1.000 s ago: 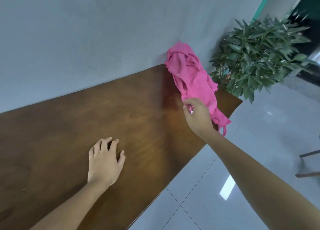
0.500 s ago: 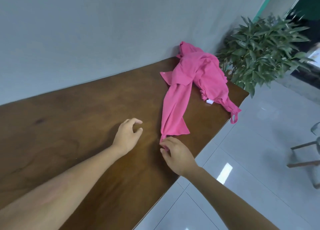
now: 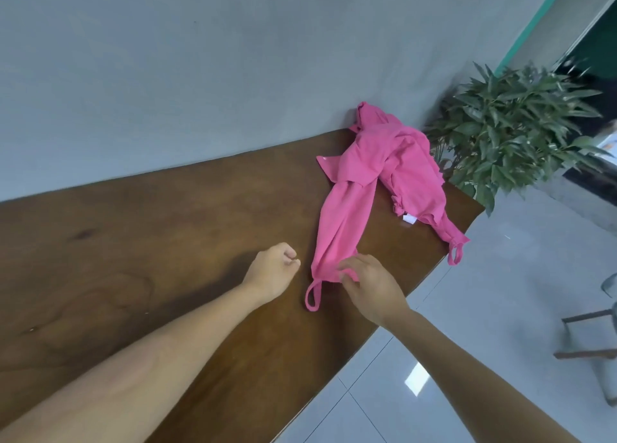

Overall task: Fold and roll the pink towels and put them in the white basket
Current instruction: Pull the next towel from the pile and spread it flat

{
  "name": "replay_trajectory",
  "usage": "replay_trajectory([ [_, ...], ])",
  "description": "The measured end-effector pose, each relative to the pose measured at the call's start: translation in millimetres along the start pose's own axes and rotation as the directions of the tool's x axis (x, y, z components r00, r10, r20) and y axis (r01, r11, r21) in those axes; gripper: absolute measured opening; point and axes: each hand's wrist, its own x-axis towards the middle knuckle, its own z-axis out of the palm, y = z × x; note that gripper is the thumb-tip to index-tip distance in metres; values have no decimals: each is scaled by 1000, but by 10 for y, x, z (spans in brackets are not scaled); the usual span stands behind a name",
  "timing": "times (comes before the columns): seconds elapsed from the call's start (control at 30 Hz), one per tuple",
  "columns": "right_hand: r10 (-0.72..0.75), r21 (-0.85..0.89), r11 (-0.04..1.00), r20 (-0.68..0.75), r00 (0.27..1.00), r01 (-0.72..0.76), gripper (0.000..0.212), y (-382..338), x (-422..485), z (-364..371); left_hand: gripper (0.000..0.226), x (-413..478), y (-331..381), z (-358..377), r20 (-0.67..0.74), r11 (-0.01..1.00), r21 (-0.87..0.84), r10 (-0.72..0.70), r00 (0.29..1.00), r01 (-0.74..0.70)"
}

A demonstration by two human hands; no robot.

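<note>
Lengthwise, the pink towel (image 3: 344, 222) stretches away from the right hand (image 3: 370, 289) pinching its near end; the left hand (image 3: 272, 270) hovers alongside, clenched empty.

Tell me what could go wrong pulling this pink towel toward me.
The towel pinched by the right hand runs into the heap, seemingly tangled; pulling may drag the whole heap. The heap's looped end overhangs the table edge, so it might slide to the floor.
</note>
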Motion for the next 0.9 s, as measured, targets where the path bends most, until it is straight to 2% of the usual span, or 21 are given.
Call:
replay_trajectory([
  [0.23, -74, 66, 995, 72, 995, 69, 20, 575, 613, 16, 46, 439, 339, 311, -9, 983, 7, -181, 983, 181],
  [0.3, -116, 80, 991, 91, 989, 109, 20, 703, 826, -1, 36, 572, 429, 396, -26, 975, 3, -220, 975, 220],
  [0.4, -174, 106, 981, 112, 978, 162, 22, 844, 1204, -70, 7, 702, 539, 468, -67, 973, -6, -229, 971, 229],
  [0.47, -210, 126, 973, 115, 971, 195, 23, 891, 1481, -128, 10, 695, 601, 472, -102, 979, -14, -204, 974, 204],
  [0.57, -299, 206, 943, 185, 936, 261, 26, 872, 1874, -179, 18, 610, 648, 413, -207, 996, 59, -48, 977, 62],
  [0.67, -401, 282, 902, 271, 875, 326, 27, 791, 2164, -168, 25, 523, 662, 260, -278, 952, 279, 203, 939, -123],
  [0.8, -508, 276, 859, 359, 783, 431, 21, 644, 2389, -153, 20, 397, 686, -125, -206, 759, 592, 465, 861, -269],
  [0.9, -550, 287, 827, 239, 800, 483, 10, 521, 2396, -176, 16, 274, 637, -443, -191, 634, 735, 534, 824, -240],
])
